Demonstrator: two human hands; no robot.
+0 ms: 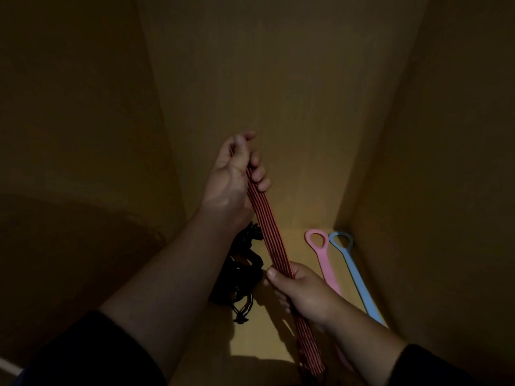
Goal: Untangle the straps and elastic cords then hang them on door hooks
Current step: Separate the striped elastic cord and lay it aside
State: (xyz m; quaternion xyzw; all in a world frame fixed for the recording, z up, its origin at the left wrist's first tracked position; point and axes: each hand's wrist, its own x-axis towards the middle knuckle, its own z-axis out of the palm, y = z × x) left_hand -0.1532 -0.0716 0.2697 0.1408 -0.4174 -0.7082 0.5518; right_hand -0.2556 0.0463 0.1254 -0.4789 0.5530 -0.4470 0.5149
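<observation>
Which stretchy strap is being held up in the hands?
The red-and-black striped strap: the left hand and right hand both grip it. The pink strap and blue strap lie untouched on the floor.

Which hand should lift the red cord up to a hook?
Probably the left hand: it grips the red cord's upper end, raised highest. The right hand holds it lower down. No hook is in view.

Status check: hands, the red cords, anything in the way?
Left hand and right hand both grip the red-and-black cords, held straight between them. Black tangle on the surface below. Pink strap and blue strap lie apart. No hooks visible.
</observation>
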